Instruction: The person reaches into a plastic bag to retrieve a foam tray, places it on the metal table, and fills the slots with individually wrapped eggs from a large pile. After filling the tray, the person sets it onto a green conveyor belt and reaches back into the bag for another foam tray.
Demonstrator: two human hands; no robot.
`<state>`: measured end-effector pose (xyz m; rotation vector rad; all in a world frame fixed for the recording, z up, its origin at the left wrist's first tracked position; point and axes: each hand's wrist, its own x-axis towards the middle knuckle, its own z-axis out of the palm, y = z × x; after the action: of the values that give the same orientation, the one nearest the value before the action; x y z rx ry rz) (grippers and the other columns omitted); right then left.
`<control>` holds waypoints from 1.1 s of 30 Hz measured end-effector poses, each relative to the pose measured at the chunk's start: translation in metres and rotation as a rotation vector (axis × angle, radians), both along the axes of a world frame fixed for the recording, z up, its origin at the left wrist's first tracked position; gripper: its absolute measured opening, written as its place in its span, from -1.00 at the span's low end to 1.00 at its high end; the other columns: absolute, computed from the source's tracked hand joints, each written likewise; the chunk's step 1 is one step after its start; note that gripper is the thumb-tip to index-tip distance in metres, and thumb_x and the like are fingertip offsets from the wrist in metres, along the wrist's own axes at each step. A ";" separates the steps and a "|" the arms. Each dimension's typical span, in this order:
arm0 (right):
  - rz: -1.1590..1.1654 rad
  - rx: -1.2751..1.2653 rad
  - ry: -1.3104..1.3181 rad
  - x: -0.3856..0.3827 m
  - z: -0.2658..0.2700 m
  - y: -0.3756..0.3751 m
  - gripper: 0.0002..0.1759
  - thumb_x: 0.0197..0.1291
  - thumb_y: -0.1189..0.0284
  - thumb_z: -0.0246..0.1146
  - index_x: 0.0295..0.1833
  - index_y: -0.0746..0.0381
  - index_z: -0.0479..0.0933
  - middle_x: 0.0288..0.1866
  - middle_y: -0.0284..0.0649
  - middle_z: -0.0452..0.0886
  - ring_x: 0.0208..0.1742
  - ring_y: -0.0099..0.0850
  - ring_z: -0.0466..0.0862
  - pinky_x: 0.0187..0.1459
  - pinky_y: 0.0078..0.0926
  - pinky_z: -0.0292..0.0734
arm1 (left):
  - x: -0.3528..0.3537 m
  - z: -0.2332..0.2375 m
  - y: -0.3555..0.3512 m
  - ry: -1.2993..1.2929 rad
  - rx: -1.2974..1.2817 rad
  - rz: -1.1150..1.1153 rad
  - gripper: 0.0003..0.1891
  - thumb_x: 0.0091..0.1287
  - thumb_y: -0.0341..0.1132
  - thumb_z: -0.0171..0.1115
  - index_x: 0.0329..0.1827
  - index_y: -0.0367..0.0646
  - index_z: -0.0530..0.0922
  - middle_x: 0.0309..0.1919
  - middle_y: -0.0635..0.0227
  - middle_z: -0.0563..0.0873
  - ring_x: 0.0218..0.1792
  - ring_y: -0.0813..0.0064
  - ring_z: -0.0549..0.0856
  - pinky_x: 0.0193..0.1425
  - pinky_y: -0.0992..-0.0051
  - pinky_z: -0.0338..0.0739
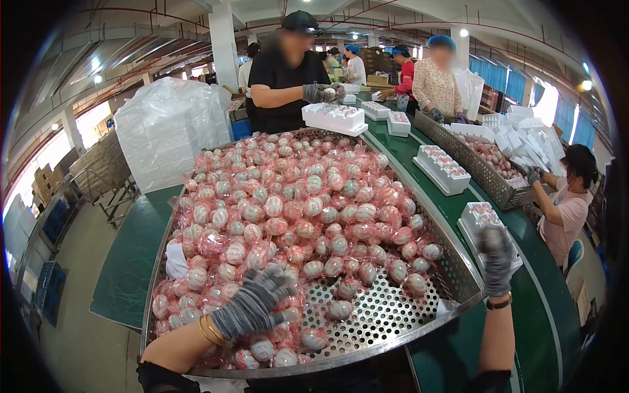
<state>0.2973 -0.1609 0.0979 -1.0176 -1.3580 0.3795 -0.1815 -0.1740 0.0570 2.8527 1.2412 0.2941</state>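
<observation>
My left hand (254,302), in a grey striped knit glove, lies over the wrapped eggs (262,349) at the near left of the perforated metal tray (386,327). Its fingers are spread and no egg shows in its grip. The eggs are pale and sealed in clear pink-printed film. Off the tray's right side, my right hand (496,259), gloved too, is raised over a white foam box (477,216) with wrapped eggs in it. Motion smears its fingers, so whether it holds anything cannot be made out.
A green conveyor (419,141) runs along the right, carrying more white foam boxes (440,169). Beyond it stands another metal tray (481,154) of eggs. One co-worker (288,72) faces me across the tray; another person (565,196) works at the right. Plastic-wrapped stacks (173,131) stand left.
</observation>
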 end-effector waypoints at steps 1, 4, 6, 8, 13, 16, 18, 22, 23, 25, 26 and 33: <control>0.238 -0.208 -0.001 -0.047 0.022 -0.003 -0.77 0.16 0.36 0.21 -0.19 0.30 0.57 -0.39 -0.34 0.58 -0.35 -0.58 0.57 -0.26 -0.60 0.48 | 0.009 0.007 -0.001 0.036 -0.172 -0.135 -0.39 0.17 0.07 0.21 0.24 -0.05 0.42 0.18 0.13 0.45 0.29 0.16 0.34 0.37 0.02 0.06; 0.831 -0.375 -0.870 -0.128 0.009 0.031 -0.49 0.16 0.13 0.27 0.11 0.25 0.50 0.00 -0.10 0.60 0.06 -0.27 0.59 0.11 -0.34 0.44 | 0.025 -0.008 -0.022 0.011 -0.220 -0.353 -0.35 0.17 0.09 0.22 0.26 -0.06 0.40 0.17 0.12 0.47 0.23 0.12 0.38 0.34 0.06 0.13; 0.951 -0.366 -1.328 -0.177 -0.023 0.041 -0.26 0.12 0.02 0.27 0.31 0.21 0.31 0.20 -0.06 0.46 0.28 -0.15 0.41 0.28 -0.25 0.30 | 0.029 -0.018 -0.019 0.073 -0.273 -0.343 -0.32 0.16 0.13 0.20 0.28 -0.07 0.38 0.18 0.13 0.46 0.22 0.10 0.39 0.30 0.08 0.19; 1.095 -0.273 -1.703 -0.226 -0.044 0.048 -0.12 -0.09 0.01 0.38 0.33 0.18 0.29 0.21 -0.09 0.45 0.21 -0.10 0.44 0.22 -0.23 0.35 | 0.037 -0.025 -0.015 0.192 -0.345 -0.333 -0.28 0.15 0.17 0.18 0.30 -0.07 0.35 0.20 0.16 0.45 0.21 0.08 0.39 0.27 0.09 0.26; 0.849 -0.126 -1.686 -0.221 -0.093 0.041 -0.52 -0.05 0.13 0.29 0.05 -0.06 0.48 0.09 -0.20 0.53 0.13 -0.05 0.51 -0.02 0.06 0.45 | 0.066 -0.023 -0.007 0.482 -0.365 -0.292 -0.22 0.11 0.23 0.16 0.35 0.01 0.31 0.15 0.21 0.49 0.14 0.08 0.43 0.14 0.06 0.37; 0.731 -0.033 -1.901 -0.194 -0.087 0.040 -0.41 -0.08 0.09 0.30 0.16 -0.12 0.42 0.32 -0.26 0.33 0.35 0.01 0.28 -0.01 0.24 0.39 | 0.066 -0.041 -0.008 0.447 -0.276 -0.269 -0.31 0.12 0.19 0.16 0.28 0.05 0.40 -0.01 0.26 0.58 0.08 0.16 0.46 0.05 0.09 0.39; 0.707 -0.073 -1.851 -0.177 -0.098 0.053 -0.27 -0.09 0.12 0.32 0.30 -0.20 0.31 0.47 -0.27 0.08 0.44 0.04 0.11 0.07 0.28 0.35 | 0.066 -0.062 -0.003 0.440 -0.289 -0.240 -0.34 0.12 0.18 0.16 0.24 0.02 0.43 -0.06 0.30 0.60 0.07 0.19 0.47 0.03 0.13 0.39; 0.598 -0.109 -1.822 -0.181 -0.110 0.068 -0.26 -0.05 0.23 0.31 0.34 -0.27 0.30 0.54 -0.15 -0.09 0.45 0.10 0.09 0.14 0.19 0.38 | 0.069 -0.054 0.003 0.464 -0.424 -0.315 -0.39 0.13 0.11 0.17 0.18 -0.06 0.46 -0.10 0.26 0.62 -0.04 0.19 0.56 0.01 0.16 0.37; 0.563 -0.153 -1.935 -0.186 -0.101 0.070 -0.29 -0.03 0.25 0.30 0.33 -0.28 0.32 0.54 -0.11 -0.09 0.44 0.11 0.11 0.15 0.15 0.40 | 0.066 -0.053 0.002 0.417 -0.380 -0.363 -0.40 0.12 0.08 0.19 0.17 -0.06 0.46 -0.09 0.22 0.62 -0.08 0.18 0.60 -0.04 0.13 0.39; 0.654 -0.011 -1.860 -0.179 -0.120 0.073 -0.38 0.04 0.20 0.23 0.31 -0.20 0.35 0.49 -0.03 0.03 0.37 0.15 0.23 0.18 0.00 0.41 | 0.070 -0.049 0.003 0.482 -0.422 -0.336 -0.39 0.12 0.07 0.19 0.18 -0.07 0.45 -0.13 0.19 0.63 -0.10 0.18 0.61 -0.06 0.13 0.40; 0.761 0.050 -1.771 -0.178 -0.127 0.071 -0.40 0.08 0.19 0.20 0.31 -0.13 0.35 0.46 -0.01 0.09 0.34 0.15 0.28 0.18 -0.06 0.42 | 0.070 -0.045 0.002 0.517 -0.449 -0.319 -0.39 0.12 0.06 0.20 0.19 -0.07 0.44 -0.15 0.18 0.64 -0.11 0.18 0.62 -0.07 0.14 0.40; 0.780 -0.139 -1.760 -0.187 -0.118 0.062 -0.54 0.15 0.28 0.17 0.19 0.10 0.45 0.41 0.04 0.19 0.15 0.02 0.50 0.15 -0.24 0.45 | 0.066 -0.052 0.003 0.446 -0.411 -0.355 -0.46 0.20 0.05 0.11 0.17 -0.06 0.47 -0.36 0.15 0.67 -0.30 0.12 0.65 -0.12 0.12 0.40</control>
<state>0.1106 -0.0994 -0.0200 -0.7708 -3.3798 0.0336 -0.1156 -0.1711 0.0049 2.7594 0.6854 -0.5626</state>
